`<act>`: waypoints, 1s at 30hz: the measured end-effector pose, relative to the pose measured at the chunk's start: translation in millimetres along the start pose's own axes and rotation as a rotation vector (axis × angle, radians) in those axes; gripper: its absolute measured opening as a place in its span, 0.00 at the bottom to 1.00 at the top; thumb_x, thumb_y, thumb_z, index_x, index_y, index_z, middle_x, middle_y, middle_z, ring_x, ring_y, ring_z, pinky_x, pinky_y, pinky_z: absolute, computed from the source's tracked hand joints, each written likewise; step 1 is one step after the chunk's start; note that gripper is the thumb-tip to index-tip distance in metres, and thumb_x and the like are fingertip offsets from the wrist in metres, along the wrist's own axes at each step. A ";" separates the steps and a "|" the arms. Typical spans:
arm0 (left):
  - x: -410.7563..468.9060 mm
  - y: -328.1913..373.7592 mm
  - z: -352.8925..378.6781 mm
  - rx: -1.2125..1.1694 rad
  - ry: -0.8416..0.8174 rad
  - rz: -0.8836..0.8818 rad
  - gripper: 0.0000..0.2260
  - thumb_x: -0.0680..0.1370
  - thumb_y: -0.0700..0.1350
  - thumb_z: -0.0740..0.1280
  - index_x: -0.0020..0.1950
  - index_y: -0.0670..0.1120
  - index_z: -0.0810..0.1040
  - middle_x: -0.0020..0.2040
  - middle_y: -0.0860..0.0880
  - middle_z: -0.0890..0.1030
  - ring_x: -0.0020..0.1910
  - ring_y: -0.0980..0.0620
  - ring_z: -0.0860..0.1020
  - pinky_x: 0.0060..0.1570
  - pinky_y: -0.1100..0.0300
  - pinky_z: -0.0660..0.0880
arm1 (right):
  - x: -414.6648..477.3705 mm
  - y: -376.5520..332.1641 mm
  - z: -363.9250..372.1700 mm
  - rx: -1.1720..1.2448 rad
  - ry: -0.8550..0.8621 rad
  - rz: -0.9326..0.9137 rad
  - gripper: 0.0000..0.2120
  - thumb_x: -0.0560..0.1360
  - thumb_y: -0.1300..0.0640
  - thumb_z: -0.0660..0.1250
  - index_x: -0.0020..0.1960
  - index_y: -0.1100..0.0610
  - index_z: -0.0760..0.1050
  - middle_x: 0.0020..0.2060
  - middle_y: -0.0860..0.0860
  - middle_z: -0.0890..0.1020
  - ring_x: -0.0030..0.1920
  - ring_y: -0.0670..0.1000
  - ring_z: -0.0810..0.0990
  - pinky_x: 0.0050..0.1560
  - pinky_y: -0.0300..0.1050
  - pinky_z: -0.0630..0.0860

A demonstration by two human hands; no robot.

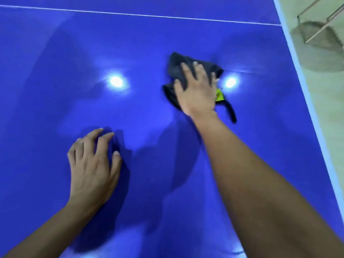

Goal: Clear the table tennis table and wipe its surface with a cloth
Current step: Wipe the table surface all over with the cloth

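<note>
The blue table tennis table (55, 62) fills nearly the whole view. A dark grey cloth (176, 68) with a yellow-green patch lies crumpled on it, right of the middle. My right hand (195, 90) presses flat on that cloth with its fingers spread, the arm stretched far out over the table. My left hand (93, 164) rests on the bare surface nearer to me at the left, its fingers slightly bent with the tips touching the table, holding nothing.
A thin white line (139, 14) crosses the far part of the table. Its white-edged right side (307, 99) runs diagonally, with pale floor beyond. A metal frame (320, 23) stands on that floor at the top right. Two ceiling lights reflect off the surface.
</note>
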State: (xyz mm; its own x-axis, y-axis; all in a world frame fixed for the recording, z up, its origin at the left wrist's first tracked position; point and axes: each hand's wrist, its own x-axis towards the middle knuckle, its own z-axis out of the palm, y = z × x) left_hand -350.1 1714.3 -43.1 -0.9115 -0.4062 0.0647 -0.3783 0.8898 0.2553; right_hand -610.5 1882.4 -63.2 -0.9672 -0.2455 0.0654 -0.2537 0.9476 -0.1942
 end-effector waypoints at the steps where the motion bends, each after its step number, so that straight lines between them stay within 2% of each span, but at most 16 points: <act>1: 5.1 0.7 0.9 -0.002 0.005 0.014 0.20 0.78 0.50 0.59 0.68 0.44 0.73 0.70 0.42 0.71 0.64 0.35 0.70 0.67 0.39 0.64 | 6.6 40.7 -10.8 0.009 0.022 0.120 0.29 0.82 0.39 0.54 0.81 0.45 0.60 0.81 0.52 0.61 0.81 0.51 0.58 0.81 0.59 0.46; 4: 19.1 -7.0 -0.9 0.014 0.011 0.050 0.20 0.79 0.50 0.58 0.68 0.44 0.73 0.70 0.42 0.70 0.64 0.35 0.70 0.67 0.40 0.64 | 9.4 134.3 -36.6 0.019 0.034 0.438 0.30 0.81 0.39 0.51 0.82 0.46 0.59 0.81 0.53 0.60 0.81 0.53 0.56 0.80 0.62 0.47; 6: 27.2 -22.7 -5.9 0.030 0.003 0.034 0.20 0.79 0.50 0.58 0.68 0.43 0.73 0.70 0.41 0.70 0.65 0.35 0.70 0.67 0.40 0.64 | 6.8 145.9 -38.5 0.018 0.028 0.548 0.31 0.81 0.38 0.50 0.82 0.47 0.57 0.82 0.54 0.58 0.82 0.53 0.54 0.80 0.62 0.45; 13: 21.6 -84.9 -14.6 -0.025 0.008 -0.105 0.21 0.78 0.50 0.58 0.69 0.45 0.74 0.74 0.42 0.67 0.69 0.35 0.68 0.70 0.40 0.63 | 18.5 82.6 -20.3 0.019 0.072 0.557 0.34 0.79 0.36 0.46 0.82 0.47 0.55 0.82 0.58 0.54 0.82 0.57 0.51 0.79 0.67 0.43; 16: 21.6 -102.0 -18.2 -0.032 0.012 -0.111 0.21 0.78 0.49 0.60 0.69 0.45 0.74 0.74 0.42 0.67 0.68 0.35 0.69 0.70 0.39 0.64 | 38.2 20.0 -2.9 -0.020 0.045 0.413 0.33 0.81 0.37 0.47 0.83 0.48 0.55 0.82 0.59 0.54 0.83 0.56 0.50 0.79 0.66 0.40; 21: 30.7 -131.1 -32.3 -0.086 0.045 -0.191 0.20 0.77 0.46 0.61 0.69 0.45 0.73 0.73 0.42 0.68 0.67 0.37 0.69 0.70 0.42 0.63 | 40.9 -125.7 33.3 -0.003 0.061 0.115 0.31 0.81 0.39 0.51 0.82 0.49 0.58 0.82 0.59 0.57 0.82 0.56 0.53 0.79 0.66 0.42; 26: 12.4 -169.4 -49.7 -0.064 0.014 -0.159 0.21 0.77 0.46 0.61 0.70 0.44 0.73 0.73 0.42 0.68 0.68 0.36 0.69 0.69 0.41 0.64 | -29.3 -303.8 65.0 -0.015 -0.005 -0.311 0.31 0.81 0.40 0.52 0.82 0.48 0.58 0.82 0.58 0.58 0.82 0.56 0.54 0.79 0.65 0.44; 28: 10.6 -188.5 -57.1 -0.056 0.036 -0.181 0.21 0.77 0.46 0.61 0.70 0.44 0.73 0.72 0.41 0.69 0.68 0.36 0.69 0.68 0.41 0.65 | -59.0 -341.1 68.6 0.053 -0.058 -0.447 0.30 0.81 0.41 0.53 0.82 0.47 0.60 0.81 0.56 0.60 0.82 0.53 0.54 0.80 0.62 0.43; 30: 18.3 -205.1 -63.5 -0.065 0.063 -0.204 0.21 0.77 0.46 0.62 0.70 0.43 0.72 0.71 0.40 0.70 0.67 0.36 0.69 0.67 0.41 0.65 | -60.4 -334.6 64.4 0.072 -0.095 -0.513 0.29 0.81 0.42 0.53 0.81 0.45 0.60 0.81 0.53 0.60 0.82 0.51 0.55 0.80 0.59 0.44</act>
State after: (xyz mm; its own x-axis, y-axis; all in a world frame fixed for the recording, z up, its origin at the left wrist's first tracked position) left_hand -279.0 1511.2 -32.9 -0.8043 -0.5907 0.0648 -0.5413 0.7732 0.3303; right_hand -468.1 1567.0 -65.2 -0.7149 -0.6945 0.0811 -0.6917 0.6854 -0.2277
